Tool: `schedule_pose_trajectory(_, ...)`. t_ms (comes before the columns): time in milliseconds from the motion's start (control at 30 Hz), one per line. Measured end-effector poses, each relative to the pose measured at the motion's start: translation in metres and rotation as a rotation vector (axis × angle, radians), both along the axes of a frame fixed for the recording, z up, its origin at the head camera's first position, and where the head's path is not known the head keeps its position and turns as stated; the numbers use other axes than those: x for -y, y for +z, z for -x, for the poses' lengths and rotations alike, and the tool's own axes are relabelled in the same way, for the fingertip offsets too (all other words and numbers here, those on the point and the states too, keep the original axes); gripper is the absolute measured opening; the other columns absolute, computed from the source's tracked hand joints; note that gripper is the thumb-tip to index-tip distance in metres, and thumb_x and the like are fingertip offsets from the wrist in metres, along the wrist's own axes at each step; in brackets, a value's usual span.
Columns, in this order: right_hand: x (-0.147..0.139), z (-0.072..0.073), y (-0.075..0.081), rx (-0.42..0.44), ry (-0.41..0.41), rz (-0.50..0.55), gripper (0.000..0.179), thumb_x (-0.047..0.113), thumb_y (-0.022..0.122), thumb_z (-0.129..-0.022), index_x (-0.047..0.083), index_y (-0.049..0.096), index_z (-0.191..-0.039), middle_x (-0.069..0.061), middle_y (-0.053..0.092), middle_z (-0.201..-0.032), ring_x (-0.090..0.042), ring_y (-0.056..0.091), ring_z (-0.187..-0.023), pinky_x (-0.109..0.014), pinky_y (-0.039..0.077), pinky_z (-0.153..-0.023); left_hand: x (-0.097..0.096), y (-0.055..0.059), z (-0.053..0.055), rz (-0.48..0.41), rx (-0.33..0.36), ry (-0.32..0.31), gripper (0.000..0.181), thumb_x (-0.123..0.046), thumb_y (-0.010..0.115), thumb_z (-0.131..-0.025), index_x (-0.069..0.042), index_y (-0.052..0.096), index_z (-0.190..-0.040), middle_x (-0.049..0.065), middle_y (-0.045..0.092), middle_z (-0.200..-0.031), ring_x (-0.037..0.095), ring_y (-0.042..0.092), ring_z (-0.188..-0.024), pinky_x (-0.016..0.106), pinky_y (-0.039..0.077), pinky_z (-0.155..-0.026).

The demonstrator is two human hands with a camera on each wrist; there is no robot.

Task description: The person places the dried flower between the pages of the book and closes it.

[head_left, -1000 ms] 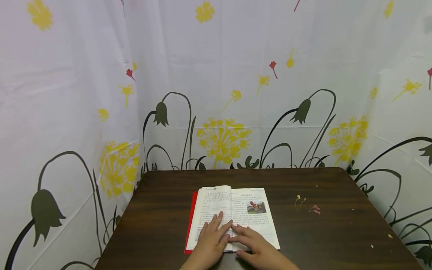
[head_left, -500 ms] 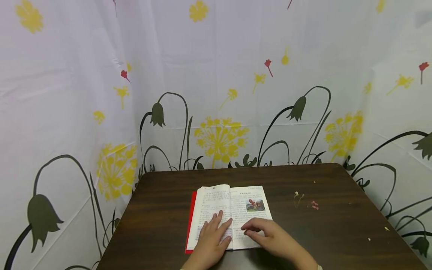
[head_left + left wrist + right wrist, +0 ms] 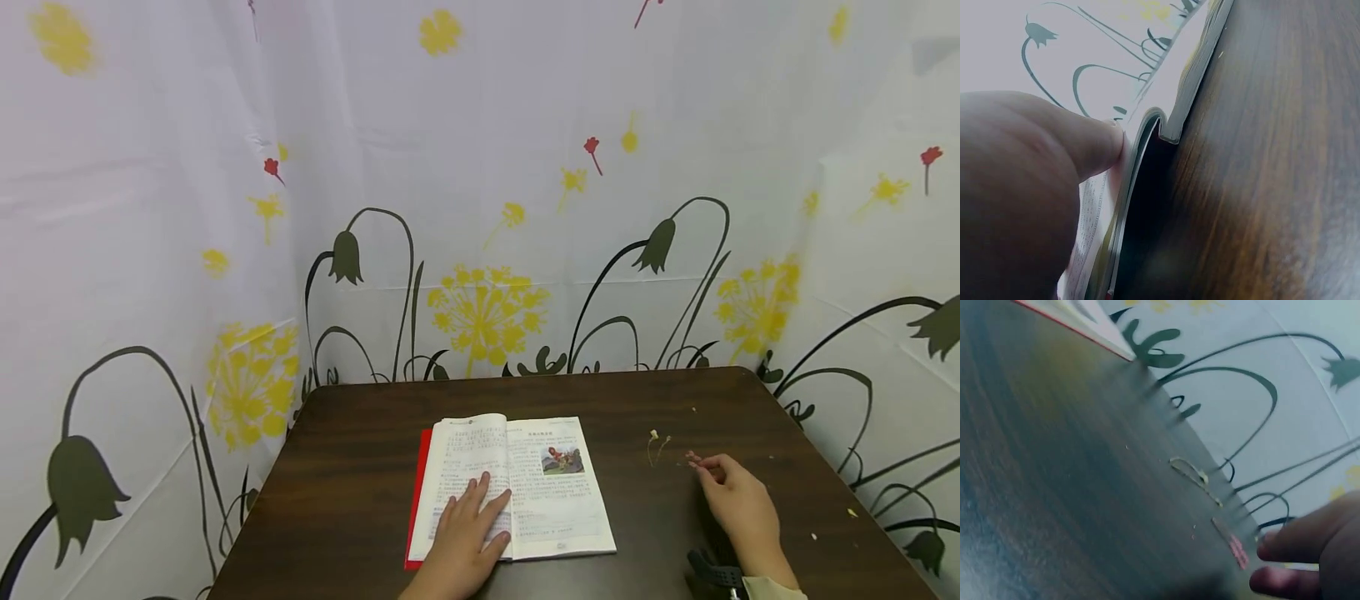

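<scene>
An open book (image 3: 562,517) with a red cover edge lies on the dark wooden table. My left hand (image 3: 463,537) rests on its left page, fingers spread toward the spine; up close in the left wrist view, the thumb (image 3: 1100,147) presses the page near the lower edge. To the right of the book, my right hand (image 3: 741,504) reaches to a small pink dried flower (image 3: 691,456). In the right wrist view its thumb and finger are parted beside the pink blossom, with a small gap showing. A yellow dried flower (image 3: 1188,474) with thin curved stems lies just beyond.
Tiny pale petals (image 3: 852,512) and crumbs are scattered over the right side of the table (image 3: 337,492). A white curtain (image 3: 480,125) printed with flowers hangs behind it. A black strap (image 3: 716,572) sits at my right wrist.
My right hand has left the book's right page and moved right to the pink flower. My left hand stays on the left page. The head view has shifted slightly.
</scene>
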State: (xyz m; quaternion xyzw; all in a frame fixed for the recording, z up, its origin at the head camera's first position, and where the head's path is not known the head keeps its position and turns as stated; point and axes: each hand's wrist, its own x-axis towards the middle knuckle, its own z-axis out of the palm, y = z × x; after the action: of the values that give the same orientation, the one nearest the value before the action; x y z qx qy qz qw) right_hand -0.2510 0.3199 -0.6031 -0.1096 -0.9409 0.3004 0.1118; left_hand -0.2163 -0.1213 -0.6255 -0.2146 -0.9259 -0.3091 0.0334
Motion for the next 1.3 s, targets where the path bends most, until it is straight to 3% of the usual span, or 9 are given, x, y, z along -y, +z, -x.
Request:
schedule_pose_trajectory(100,-0.002,0.005,-0.004,-0.058,0.067,-0.012,0.035,0.023,0.068,-0.106,-0.003,0.073,-0.130,-0.024,0.075,-0.117,-0.043,0.071,-0.105,-0.058,0.055,-0.084,0.002,0.001,0.002,-0.003,-0.018,0.007,0.054,-0.040,0.065,-0.106,-0.025,0.058,-0.158,0.021,0.039,-0.175,0.054,0.036,-0.159,0.083,0.024,-0.120)
schedule_pose_trajectory(200,0.003,0.008,-0.008,-0.109,0.113,-0.065,0.041,0.020,0.072,-0.103,-0.005,0.071,-0.135,-0.028,0.070,-0.120,-0.050,0.063,-0.112,-0.064,0.049,-0.093,0.002,0.006,0.003,-0.003,0.005,0.003,0.054,-0.039,0.065,-0.107,-0.026,0.057,-0.159,0.020,0.036,-0.176,0.053,0.034,-0.161,0.082,0.022,-0.122)
schedule_pose_trajectory(433,0.007,0.006,-0.007,0.005,0.154,-0.224,0.059,0.031,0.071,-0.104,-0.003,0.060,-0.151,-0.032,0.055,-0.131,-0.053,0.053,-0.113,-0.063,0.044,-0.084,-0.004,0.015,-0.003,0.009,0.052,0.008,0.056,-0.036,0.068,-0.105,-0.024,0.058,-0.158,0.020,0.035,-0.177,0.051,0.033,-0.162,0.081,0.021,-0.124)
schedule_pose_trajectory(767,-0.002,0.002,-0.005,0.038,0.079,-0.181,0.047,0.034,0.063,-0.109,0.000,0.068,-0.140,-0.033,0.060,-0.141,-0.058,0.056,-0.126,-0.073,0.044,-0.087,-0.003,0.013,-0.004,0.036,0.061,0.014,0.056,-0.036,0.067,-0.105,-0.025,0.056,-0.159,0.018,0.034,-0.178,0.048,0.030,-0.164,0.079,0.020,-0.127)
schedule_pose_trajectory(900,-0.003,-0.001,-0.006,-0.034,-0.028,-0.112,0.036,0.028,0.067,-0.106,-0.001,0.073,-0.126,-0.032,0.068,-0.126,-0.059,0.061,-0.115,-0.071,0.046,-0.085,-0.002,0.012,-0.004,0.047,0.073,0.014,0.057,-0.037,0.066,-0.105,-0.024,0.056,-0.160,0.018,0.034,-0.178,0.047,0.030,-0.165,0.078,0.020,-0.127)
schedule_pose_trajectory(1000,-0.003,-0.003,-0.008,-0.075,-0.096,-0.072,0.028,0.023,0.071,-0.102,-0.002,0.076,-0.113,-0.025,0.073,-0.105,-0.048,0.067,-0.096,-0.062,0.050,-0.080,-0.001,0.011,-0.005,0.041,0.089,0.008,0.057,-0.038,0.066,-0.105,-0.023,0.056,-0.160,0.019,0.033,-0.178,0.048,0.029,-0.165,0.079,0.019,-0.127)
schedule_pose_trajectory(1167,-0.002,0.001,-0.012,-0.059,-0.095,-0.051,0.023,0.021,0.070,-0.100,-0.001,0.076,-0.104,-0.014,0.072,-0.091,-0.028,0.067,-0.081,-0.043,0.050,-0.068,0.000,0.012,-0.007,0.038,0.072,0.009,0.057,-0.038,0.066,-0.106,-0.023,0.056,-0.159,0.020,0.034,-0.178,0.050,0.031,-0.163,0.080,0.021,-0.126)
schedule_pose_trajectory(1300,-0.003,0.004,-0.015,-0.044,-0.109,-0.047,0.025,0.024,0.071,-0.101,0.000,0.076,-0.105,-0.013,0.074,-0.091,-0.027,0.068,-0.080,-0.044,0.051,-0.068,0.000,0.011,-0.006,0.034,0.065,0.009,0.056,-0.038,0.066,-0.106,-0.024,0.056,-0.159,0.019,0.034,-0.178,0.050,0.031,-0.163,0.080,0.021,-0.125)
